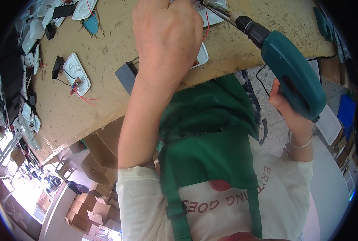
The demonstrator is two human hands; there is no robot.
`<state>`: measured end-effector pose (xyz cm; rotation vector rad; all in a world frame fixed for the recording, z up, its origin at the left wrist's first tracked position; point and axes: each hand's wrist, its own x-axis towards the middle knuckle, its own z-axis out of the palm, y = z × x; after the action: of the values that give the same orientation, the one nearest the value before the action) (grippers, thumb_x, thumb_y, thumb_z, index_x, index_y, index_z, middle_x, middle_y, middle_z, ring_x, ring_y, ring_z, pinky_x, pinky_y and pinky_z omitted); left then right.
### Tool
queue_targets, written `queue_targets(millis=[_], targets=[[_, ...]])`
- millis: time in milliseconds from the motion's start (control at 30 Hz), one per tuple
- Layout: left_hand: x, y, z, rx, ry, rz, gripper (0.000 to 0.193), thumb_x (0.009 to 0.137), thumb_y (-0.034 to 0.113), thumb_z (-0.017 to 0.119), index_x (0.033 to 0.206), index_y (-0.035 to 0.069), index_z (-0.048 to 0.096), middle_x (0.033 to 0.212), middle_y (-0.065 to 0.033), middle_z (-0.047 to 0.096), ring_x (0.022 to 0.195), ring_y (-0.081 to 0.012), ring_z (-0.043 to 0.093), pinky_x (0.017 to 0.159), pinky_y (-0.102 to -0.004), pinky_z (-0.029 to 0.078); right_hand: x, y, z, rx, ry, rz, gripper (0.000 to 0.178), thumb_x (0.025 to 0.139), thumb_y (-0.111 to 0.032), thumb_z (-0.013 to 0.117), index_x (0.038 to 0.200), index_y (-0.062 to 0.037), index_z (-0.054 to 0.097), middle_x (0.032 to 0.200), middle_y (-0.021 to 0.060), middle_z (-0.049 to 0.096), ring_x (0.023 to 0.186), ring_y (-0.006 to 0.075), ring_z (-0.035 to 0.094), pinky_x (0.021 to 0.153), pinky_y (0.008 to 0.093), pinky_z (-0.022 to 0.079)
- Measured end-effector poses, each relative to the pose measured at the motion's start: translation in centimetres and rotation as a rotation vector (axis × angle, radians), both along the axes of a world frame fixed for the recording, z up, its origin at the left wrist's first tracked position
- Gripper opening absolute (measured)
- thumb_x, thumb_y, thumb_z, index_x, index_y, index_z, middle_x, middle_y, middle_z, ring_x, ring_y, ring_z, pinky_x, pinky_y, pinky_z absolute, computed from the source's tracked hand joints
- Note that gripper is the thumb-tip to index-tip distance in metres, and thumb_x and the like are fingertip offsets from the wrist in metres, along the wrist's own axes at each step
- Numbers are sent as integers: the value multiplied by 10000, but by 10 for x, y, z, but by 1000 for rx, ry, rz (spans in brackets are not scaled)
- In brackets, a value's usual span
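In my right hand (285, 104) is a teal soldering gun (295, 76) with a black collar and a slim metal tip, pointed to the upper left. The tip reaches a white plastic part (217, 14) with a red wire at the top edge. Close to that tip, my left hand (169, 34) is closed above the bench, back of the hand up; its fingertips are hidden. Below it, another white plastic cover (203, 55) shows partly. A dark grey box (126, 77) with a short wire lies beside my left wrist.
On the worn workbench (106, 76), a white cover (77, 72) carries a small board and red wires, with a black box (57, 67) wired to it. White covers (36, 30) pile up at left. A second teal tool (323, 24) lies far right. Cardboard boxes (94, 211) stand below.
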<state>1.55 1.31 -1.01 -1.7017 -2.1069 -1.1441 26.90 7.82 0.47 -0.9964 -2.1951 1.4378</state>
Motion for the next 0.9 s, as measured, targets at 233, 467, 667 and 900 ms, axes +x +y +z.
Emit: queue_targets(millis=[233,467,667,900], targets=[[0,0,0,-4,13,-6,80,706,-81,620,782,-64,602,931,-193,564,805,-362,572,699,-398,469,-3,-1,0,-83,54,-66,293,718,-116,846,935,-13,678,798,29,680,684,98,622,622,227,517],[-1,0,-1,4,55,4,88,705,-80,620,791,-63,605,936,-194,569,817,-370,571,712,-405,469,-5,-2,0,-70,141,-50,269,729,-81,833,935,-2,680,787,38,681,685,105,620,623,230,516],[-2,-1,-4,14,52,-6,81,709,-72,622,788,-63,607,936,-194,572,807,-370,572,704,-411,468,-3,0,1,-34,112,-16,263,730,-64,829,933,3,676,805,39,681,690,110,615,626,235,510],[-2,-1,-3,22,33,-18,77,709,-70,622,783,-59,606,928,-187,571,800,-371,574,694,-415,470,-1,-1,2,-53,109,-31,264,728,-61,830,936,-6,676,806,36,675,697,109,610,637,239,510]])
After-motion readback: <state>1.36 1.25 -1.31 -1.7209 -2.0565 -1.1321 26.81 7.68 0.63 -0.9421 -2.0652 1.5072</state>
